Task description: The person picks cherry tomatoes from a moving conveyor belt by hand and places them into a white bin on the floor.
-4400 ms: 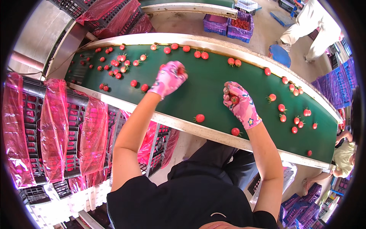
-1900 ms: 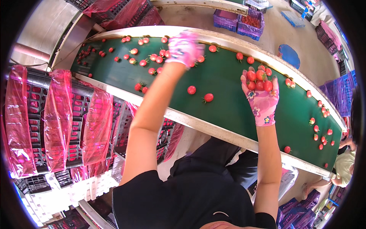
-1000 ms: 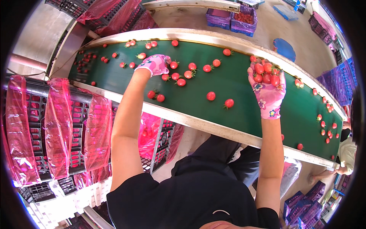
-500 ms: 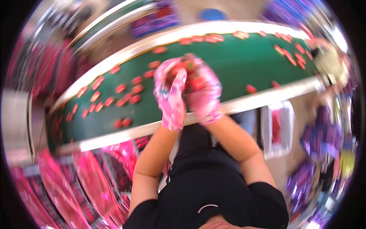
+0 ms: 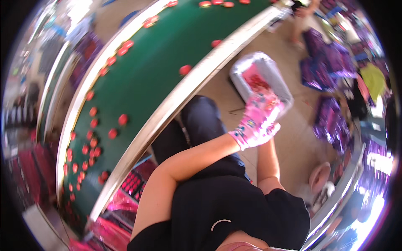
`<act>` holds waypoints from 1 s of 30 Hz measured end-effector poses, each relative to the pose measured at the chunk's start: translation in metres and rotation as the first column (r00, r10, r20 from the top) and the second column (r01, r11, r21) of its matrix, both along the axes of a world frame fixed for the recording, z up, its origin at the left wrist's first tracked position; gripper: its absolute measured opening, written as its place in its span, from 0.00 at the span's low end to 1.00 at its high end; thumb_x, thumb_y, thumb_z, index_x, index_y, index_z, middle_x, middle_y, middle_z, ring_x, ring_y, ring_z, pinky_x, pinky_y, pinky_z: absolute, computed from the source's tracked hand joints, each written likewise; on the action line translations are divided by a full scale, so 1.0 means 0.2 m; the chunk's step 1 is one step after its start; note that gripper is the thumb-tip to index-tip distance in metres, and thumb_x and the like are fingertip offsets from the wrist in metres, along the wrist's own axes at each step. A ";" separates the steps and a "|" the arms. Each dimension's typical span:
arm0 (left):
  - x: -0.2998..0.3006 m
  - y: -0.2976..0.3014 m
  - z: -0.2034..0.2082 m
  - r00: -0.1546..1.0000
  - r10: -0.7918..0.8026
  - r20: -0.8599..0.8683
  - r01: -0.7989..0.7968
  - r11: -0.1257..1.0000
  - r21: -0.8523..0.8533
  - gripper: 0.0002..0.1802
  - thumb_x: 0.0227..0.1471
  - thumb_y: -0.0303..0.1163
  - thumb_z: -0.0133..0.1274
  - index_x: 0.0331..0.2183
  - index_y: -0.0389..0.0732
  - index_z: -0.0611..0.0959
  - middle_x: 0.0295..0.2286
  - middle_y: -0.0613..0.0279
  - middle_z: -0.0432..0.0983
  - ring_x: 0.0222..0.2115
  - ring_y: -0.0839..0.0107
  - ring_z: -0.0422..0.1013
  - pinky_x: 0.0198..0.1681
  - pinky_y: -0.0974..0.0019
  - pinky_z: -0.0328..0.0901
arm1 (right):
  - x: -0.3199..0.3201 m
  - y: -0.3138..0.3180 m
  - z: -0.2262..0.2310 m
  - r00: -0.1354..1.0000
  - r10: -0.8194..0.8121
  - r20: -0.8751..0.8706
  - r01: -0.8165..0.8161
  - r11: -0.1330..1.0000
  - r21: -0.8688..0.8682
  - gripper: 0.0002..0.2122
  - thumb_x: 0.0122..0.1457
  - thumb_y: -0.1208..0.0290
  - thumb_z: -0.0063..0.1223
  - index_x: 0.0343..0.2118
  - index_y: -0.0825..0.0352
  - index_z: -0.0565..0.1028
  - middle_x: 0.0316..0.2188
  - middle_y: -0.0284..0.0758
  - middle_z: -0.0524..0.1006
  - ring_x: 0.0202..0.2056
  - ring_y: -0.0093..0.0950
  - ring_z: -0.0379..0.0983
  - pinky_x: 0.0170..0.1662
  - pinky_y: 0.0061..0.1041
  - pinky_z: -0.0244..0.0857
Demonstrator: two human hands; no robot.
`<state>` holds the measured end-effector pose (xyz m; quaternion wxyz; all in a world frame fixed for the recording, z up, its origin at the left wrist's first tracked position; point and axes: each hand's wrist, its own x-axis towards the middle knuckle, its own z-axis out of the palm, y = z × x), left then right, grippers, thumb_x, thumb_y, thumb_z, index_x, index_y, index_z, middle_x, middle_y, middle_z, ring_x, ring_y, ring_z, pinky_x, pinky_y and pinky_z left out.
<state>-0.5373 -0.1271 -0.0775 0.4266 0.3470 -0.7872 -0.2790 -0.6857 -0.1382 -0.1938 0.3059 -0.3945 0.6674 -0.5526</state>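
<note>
My left hand (image 5: 254, 119), in a pink flowered glove, reaches across my body to the right, over the near end of a white-lined tub (image 5: 239, 77). My right hand (image 5: 270, 130), gloved alike, is close against it and mostly hidden behind it. The two hands overlap, and the fingers cannot be told apart, so whether any fruit remains between them does not show. Just beyond the fingertips, small red round fruits (image 5: 257, 83) lie in the tub over a pink-red layer.
A green conveyor belt (image 5: 157, 88) with a pale metal rim runs along my left, scattered with red fruits (image 5: 113, 133). Dark trays and pink plastic sheeting (image 5: 121, 201) lie below its near end. Purple shiny bags (image 5: 328, 121) stand on the floor (image 5: 289, 144) at right.
Both hands have swung from above the belt, where they cupped several red fruits, rightward to the tub. My view has turned right with them.
</note>
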 end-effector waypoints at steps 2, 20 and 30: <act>0.12 0.08 0.04 0.989 -0.113 0.092 0.114 0.993 -0.014 0.33 0.43 0.36 0.57 0.54 0.44 0.70 0.52 0.53 0.65 0.56 0.52 0.60 0.61 0.46 0.51 | -0.21 -0.05 -0.15 0.998 0.025 -0.061 -0.021 0.997 0.070 0.20 0.66 0.60 0.42 0.54 0.68 0.68 0.47 0.40 0.73 0.44 0.30 0.73 0.47 0.26 0.70; 2.44 1.14 0.13 0.440 0.555 0.706 -0.892 0.178 0.416 0.16 0.50 0.28 0.59 0.43 0.39 0.79 0.35 0.58 0.78 0.37 0.65 0.75 0.44 0.65 0.69 | 1.14 -0.21 0.78 0.635 0.606 -0.479 -0.772 0.520 -0.366 0.11 0.59 0.79 0.48 0.43 0.73 0.77 0.45 0.43 0.75 0.45 0.35 0.75 0.50 0.32 0.72; 2.59 1.13 0.13 0.156 0.855 -0.495 -0.128 0.514 0.848 0.13 0.48 0.23 0.54 0.40 0.33 0.78 0.30 0.60 0.76 0.27 0.69 0.75 0.31 0.71 0.72 | 2.67 0.08 0.57 -0.357 0.365 -0.860 -0.933 -0.103 0.344 0.14 0.50 0.70 0.57 0.41 0.65 0.77 0.37 0.38 0.74 0.42 0.38 0.71 0.46 0.34 0.67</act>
